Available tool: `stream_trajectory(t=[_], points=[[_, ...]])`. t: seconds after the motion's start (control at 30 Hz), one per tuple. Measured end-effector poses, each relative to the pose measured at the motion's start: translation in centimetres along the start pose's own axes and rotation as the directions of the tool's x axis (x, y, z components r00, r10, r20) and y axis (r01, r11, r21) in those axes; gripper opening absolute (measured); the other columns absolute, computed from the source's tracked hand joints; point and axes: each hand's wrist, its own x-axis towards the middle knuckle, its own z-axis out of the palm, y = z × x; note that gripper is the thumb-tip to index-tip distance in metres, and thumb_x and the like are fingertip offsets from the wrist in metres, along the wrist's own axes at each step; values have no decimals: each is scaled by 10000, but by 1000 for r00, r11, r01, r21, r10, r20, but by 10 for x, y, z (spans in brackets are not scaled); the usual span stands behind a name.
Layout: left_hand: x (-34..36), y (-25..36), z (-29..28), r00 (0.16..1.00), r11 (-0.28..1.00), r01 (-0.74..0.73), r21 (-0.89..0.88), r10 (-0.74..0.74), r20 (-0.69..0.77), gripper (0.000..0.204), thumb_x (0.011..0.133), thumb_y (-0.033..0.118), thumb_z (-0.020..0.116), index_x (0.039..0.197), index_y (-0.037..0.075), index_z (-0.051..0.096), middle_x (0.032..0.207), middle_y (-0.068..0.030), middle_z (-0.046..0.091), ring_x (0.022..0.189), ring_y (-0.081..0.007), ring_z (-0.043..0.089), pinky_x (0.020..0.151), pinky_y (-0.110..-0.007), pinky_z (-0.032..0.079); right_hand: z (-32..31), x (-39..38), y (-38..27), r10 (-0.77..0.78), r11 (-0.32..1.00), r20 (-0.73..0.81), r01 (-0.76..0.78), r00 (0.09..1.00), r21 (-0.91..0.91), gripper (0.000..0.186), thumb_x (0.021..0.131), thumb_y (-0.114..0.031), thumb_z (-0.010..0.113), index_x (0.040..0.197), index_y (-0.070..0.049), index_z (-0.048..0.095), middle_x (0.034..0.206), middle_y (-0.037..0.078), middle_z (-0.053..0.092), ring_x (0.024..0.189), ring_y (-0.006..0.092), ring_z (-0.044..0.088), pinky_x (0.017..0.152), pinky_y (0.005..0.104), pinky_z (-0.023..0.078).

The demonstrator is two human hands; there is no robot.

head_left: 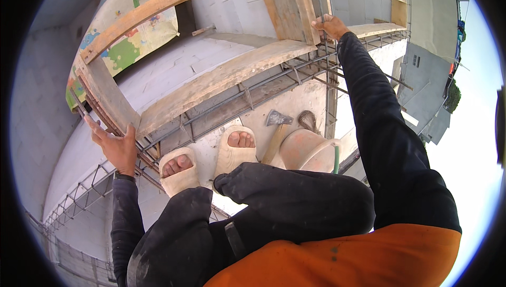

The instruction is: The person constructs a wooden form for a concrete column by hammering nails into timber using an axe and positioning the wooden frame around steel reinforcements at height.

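Observation:
A rectangular wooden frame (221, 80) of rough boards stretches between my two hands, above a cage of steel rebar (246, 97). My left hand (117, 149) grips the frame's lower left corner, thumb on the near side and fingers on the outer side, beside upright bars. At the frame's right end my right hand (331, 26) is closed at the wooden upright, close to a vertical rebar; its fingertips are partly hidden. Near my sandalled feet (237, 147) lie a hatchet (278, 118) with a wooden handle and a pale bucket (303, 150).
A coil of tie wire (307, 120) lies by the bucket. A second wooden frame (377, 27) continues at the far right. A patterned colourful sheet (126, 50) hangs at the far left. Rebar ends (406, 84) jut out on the right, and a drop opens beyond the ledge.

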Motion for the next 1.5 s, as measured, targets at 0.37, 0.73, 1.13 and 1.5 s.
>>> stream_trajectory(t=[0.37, 0.73, 1.13, 1.5], points=[[0, 7, -4, 998, 1000, -23, -20, 22, -52, 1216, 728, 175, 820, 1689, 98, 78, 1442, -298, 435, 1313, -474, 507, 1079, -495, 477, 15, -12, -11, 22, 1000, -127, -22, 992, 2, 742, 866, -435, 801, 1396, 41, 592, 1398, 283, 633, 1289, 373, 622, 1085, 445, 475], [-1, -1, -2, 996, 999, -44, -15, 42, -81, 1206, 725, 162, 807, 1690, 99, 86, 1492, -287, 401, 1351, -463, 480, 1095, -480, 469, -8, 14, -190, -721, 610, -344, 316, 602, -727, 607, 887, -176, 664, 1480, -133, 546, 1454, 146, 591, 1343, 364, 537, 1103, 493, 482], [-2, -7, -5, 998, 1000, -30, -4, 30, -50, 1194, 743, 163, 826, 1688, 94, 99, 1526, -288, 389, 1351, -424, 479, 1069, -439, 503, -24, 51, -209, -496, 348, 120, 323, 860, -880, 737, 826, -53, 719, 1508, -70, 440, 1393, 229, 619, 1315, 401, 603, 1063, 491, 520], [0, -1, -5, 999, 999, 45, -3, -45, -29, 1197, 750, 215, 813, 1694, 153, 80, 1478, -285, 411, 1319, -459, 516, 1046, -480, 520, -33, 54, -196, -559, 267, 143, 341, 816, -901, 555, 893, -80, 636, 1415, -51, 449, 1315, 226, 642, 1243, 409, 637, 1033, 509, 527]])
